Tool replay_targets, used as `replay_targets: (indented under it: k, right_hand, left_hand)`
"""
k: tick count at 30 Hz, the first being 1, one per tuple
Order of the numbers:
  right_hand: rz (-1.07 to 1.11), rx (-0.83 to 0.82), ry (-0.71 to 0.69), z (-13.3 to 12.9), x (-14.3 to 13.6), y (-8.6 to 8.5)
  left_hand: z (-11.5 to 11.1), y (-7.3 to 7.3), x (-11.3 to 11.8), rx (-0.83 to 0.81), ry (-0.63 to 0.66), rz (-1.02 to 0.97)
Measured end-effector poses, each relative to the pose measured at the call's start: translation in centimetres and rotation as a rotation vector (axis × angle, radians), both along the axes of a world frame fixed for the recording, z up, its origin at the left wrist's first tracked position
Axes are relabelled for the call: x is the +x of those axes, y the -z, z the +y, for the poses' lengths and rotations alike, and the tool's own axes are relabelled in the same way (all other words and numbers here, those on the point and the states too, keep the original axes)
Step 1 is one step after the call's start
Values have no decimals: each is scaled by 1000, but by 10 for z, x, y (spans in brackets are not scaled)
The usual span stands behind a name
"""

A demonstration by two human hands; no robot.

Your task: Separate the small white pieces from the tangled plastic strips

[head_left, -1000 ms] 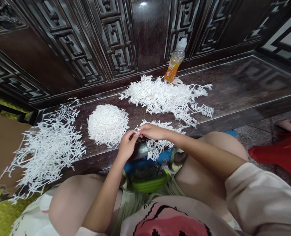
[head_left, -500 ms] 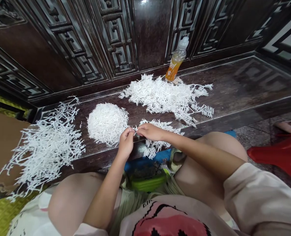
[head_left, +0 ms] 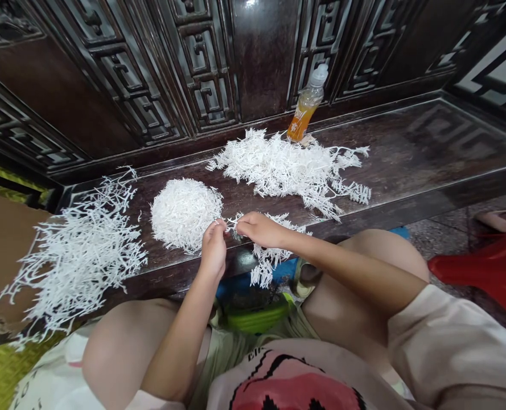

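Observation:
Above the bench's front edge, my left hand point(head_left: 214, 246) pinches the end of a small white branched plastic piece point(head_left: 232, 223). Close beside it, my right hand point(head_left: 259, 229) is closed on the other side of that piece, and a cluster of white branched strips point(head_left: 266, 267) hangs below its palm over the edge. Left of my hands lies a round mound of small white bits point(head_left: 185, 213). Behind them spreads a pile of white branched strips point(head_left: 278, 162). Farther left is a heap of long bare white branching stems point(head_left: 86, 256).
All the piles rest on a dark wooden bench point(head_left: 406, 148) with a carved back. An orange drink bottle point(head_left: 304, 108) stands behind the strips. At the left is a brown cardboard piece point(head_left: 9, 245). A red object point(head_left: 483, 273) stands on the floor at the right.
My left hand has moved slightly left, away from the right one, so the gap between them is wider. The cluster under my right hand hangs a little lower.

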State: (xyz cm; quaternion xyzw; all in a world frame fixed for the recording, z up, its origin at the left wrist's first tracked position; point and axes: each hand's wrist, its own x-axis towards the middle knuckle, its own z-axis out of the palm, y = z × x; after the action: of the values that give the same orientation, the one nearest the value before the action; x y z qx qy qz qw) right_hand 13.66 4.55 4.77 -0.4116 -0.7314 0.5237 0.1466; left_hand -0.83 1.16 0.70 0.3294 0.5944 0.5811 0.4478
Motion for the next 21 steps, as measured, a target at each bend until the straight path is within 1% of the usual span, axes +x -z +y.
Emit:
replay_targets:
  k: [1, 3, 4, 5, 7, 9, 10, 11, 13, 15, 17, 19, 21]
  right_hand:
    - [-20, -18, 26, 1, 5, 1]
    - [-58, -45, 87, 6, 15, 3]
    - [-59, -43, 107, 9, 20, 4]
    - [-47, -41, 113, 12, 23, 4]
    - [-16, -60, 91, 17, 23, 5]
    - [-3, -124, 55, 20, 18, 6]
    - [2, -156, 46, 21, 15, 7]
    - [11, -178, 45, 21, 12, 7]
    - [40, -200, 60, 20, 9, 8]
    - [65, -209, 78, 18, 9, 8]
    - [92, -217, 85, 18, 12, 7]
    - [139, -241, 79, 19, 14, 6]
    - [187, -269, 78, 22, 15, 5]
  left_hand:
    - [4, -2, -13, 0, -58, 6]
    - [12, -7, -45, 41, -269, 19]
    - [15, -9, -59, 80, -341, 71]
    - [18, -10, -71, 103, -377, 160]
    - [21, -6, -82, 55, -303, 418]
    - [21, 3, -80, -61, -190, 637]
    - [20, 9, -77, -128, -135, 692]
    - [20, 15, -74, -187, -92, 712]
    - [21, 25, -70, -256, -61, 702]
    - [23, 30, -71, -246, -97, 724]
    - [26, 29, -73, -218, -155, 794]
    - [28, 24, -72, -194, -210, 870]
    - [27, 17, -66, -152, -301, 947]
